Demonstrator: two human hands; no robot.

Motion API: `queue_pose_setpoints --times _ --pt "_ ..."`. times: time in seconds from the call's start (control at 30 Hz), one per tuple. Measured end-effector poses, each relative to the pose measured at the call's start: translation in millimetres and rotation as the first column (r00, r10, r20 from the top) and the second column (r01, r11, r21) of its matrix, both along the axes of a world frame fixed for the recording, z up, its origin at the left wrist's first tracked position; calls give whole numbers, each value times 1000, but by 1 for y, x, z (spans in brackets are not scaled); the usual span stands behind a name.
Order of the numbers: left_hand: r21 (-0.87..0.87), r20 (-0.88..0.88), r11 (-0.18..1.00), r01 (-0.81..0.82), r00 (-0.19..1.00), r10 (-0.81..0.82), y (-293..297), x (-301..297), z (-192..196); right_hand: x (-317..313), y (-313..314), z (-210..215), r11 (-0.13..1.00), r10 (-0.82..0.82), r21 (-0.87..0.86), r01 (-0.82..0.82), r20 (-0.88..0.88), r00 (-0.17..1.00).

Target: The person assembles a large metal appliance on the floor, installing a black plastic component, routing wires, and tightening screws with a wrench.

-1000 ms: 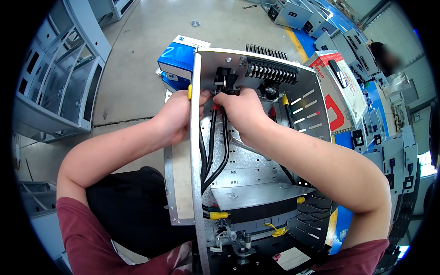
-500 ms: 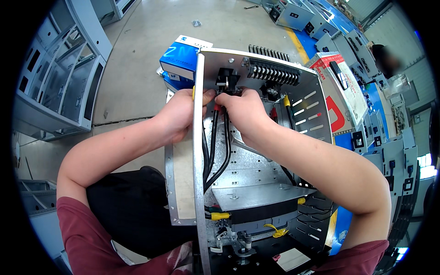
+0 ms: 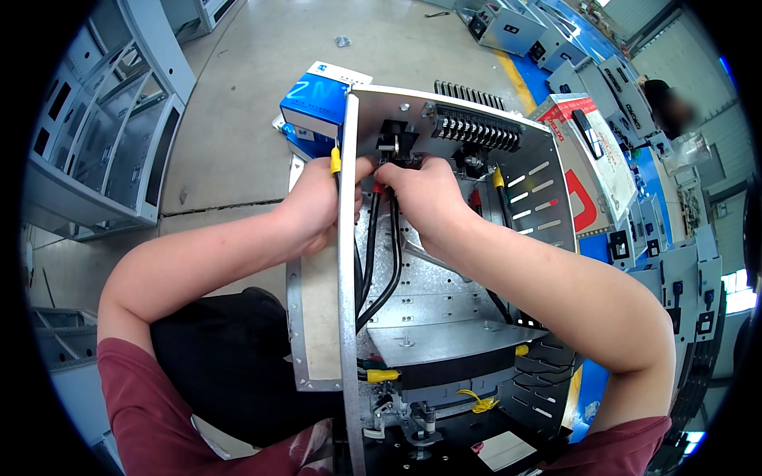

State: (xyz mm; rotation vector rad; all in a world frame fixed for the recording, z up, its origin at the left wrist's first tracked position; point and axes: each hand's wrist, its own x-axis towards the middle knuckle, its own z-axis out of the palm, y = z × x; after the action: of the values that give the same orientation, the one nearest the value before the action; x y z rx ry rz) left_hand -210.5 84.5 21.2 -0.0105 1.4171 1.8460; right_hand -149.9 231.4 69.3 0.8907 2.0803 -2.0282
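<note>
Far left of the open metal chassis, a blue carton [image 3: 311, 105] stands on the concrete floor, boxy, with a white top panel and pale lettering on its blue face. A second blue package [image 3: 305, 143] peeks out just below it, touching it. Over on the right, a white box with red graphics [image 3: 591, 170] leans just beside the chassis wall, and a dark, slim rectangular item [image 3: 585, 132] lies on its top face. Near bottom, a small white label [image 3: 502, 450] sits inside the chassis.
</note>
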Motion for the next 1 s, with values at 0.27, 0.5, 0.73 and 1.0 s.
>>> queue_pose_setpoints --times 0.27,0.5,0.73,1.0 --pt "-69 -105 995 -66 993 59 8 7 14 0 1 -1 1000 4 4 -4 -6 1000" --pt "-96 -157 994 -51 987 36 6 7 12 1 -1 0 1000 -10 6 10 -17 1000" --pt "-36 -143 999 -28 989 23 4 0 -2 1 0 5 999 26 39 -27 12 1000" --pt "-69 -154 997 28 987 -38 3 1 0 0 0 -2 1000 14 14 -13 -21 1000"
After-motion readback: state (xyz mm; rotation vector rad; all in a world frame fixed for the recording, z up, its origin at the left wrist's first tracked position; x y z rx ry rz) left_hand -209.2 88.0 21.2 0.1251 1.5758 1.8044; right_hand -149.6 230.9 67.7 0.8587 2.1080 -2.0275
